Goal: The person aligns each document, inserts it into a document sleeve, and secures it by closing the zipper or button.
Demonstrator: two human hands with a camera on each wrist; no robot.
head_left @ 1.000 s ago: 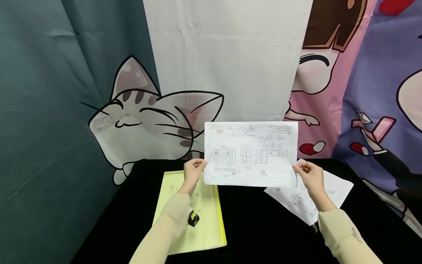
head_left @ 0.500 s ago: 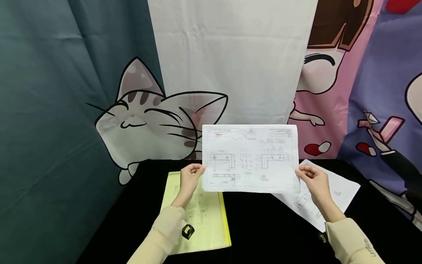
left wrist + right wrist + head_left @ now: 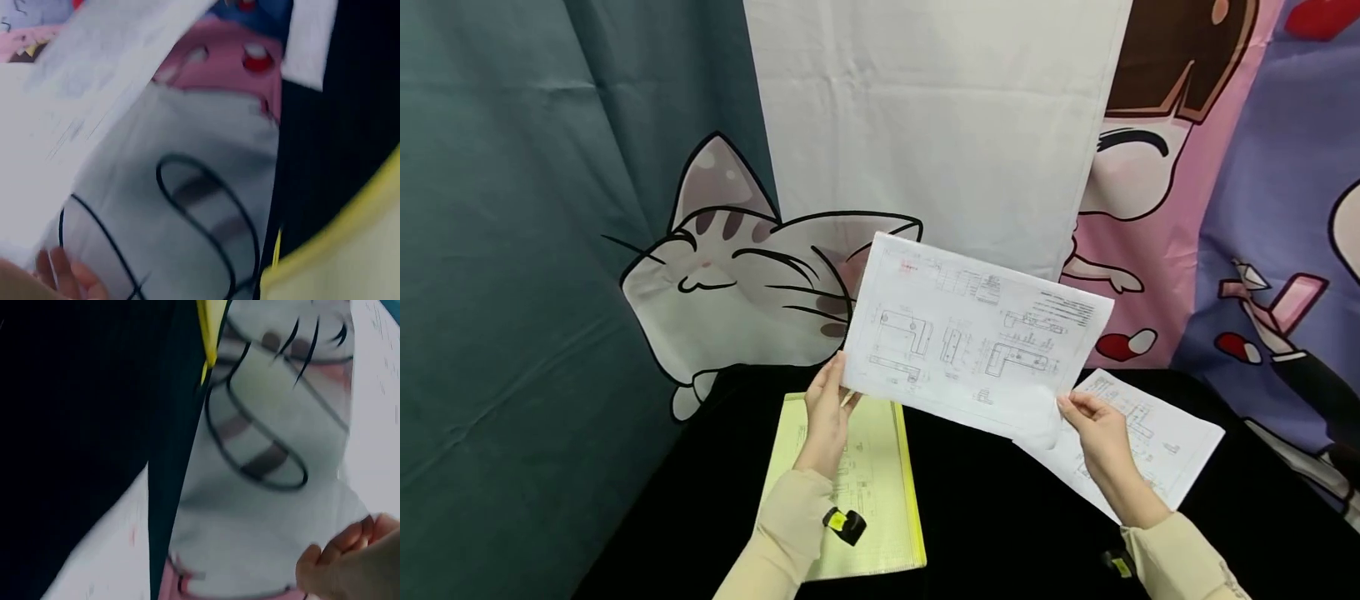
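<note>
A white sheet of paper (image 3: 962,333) printed with technical drawings is held up in front of me, its right side tilted lower than its left. My left hand (image 3: 826,417) holds its lower left edge, thumb in front and some fingers behind. At the lower right corner my right hand (image 3: 1103,433) pinches the sheet between thumb and fingers. The left wrist view shows the left fingertips (image 3: 62,275) by the paper, blurred. In the right wrist view the curled right hand (image 3: 350,562) meets the sheet's edge. Below the left hand lies a yellow-edged clear document folder (image 3: 880,533) with printed paper inside.
Another printed sheet (image 3: 1187,437) lies on the black tabletop (image 3: 970,517) at the right, partly behind the right hand. A cartoon-printed curtain (image 3: 940,125) hangs behind the table. Dark bands with yellow marks sit at both wrists.
The held sheet was level and has tilted clockwise, its left end rising and its right end dropping. The left hand has turned and moved up slightly; both hands still hold the sheet.
</note>
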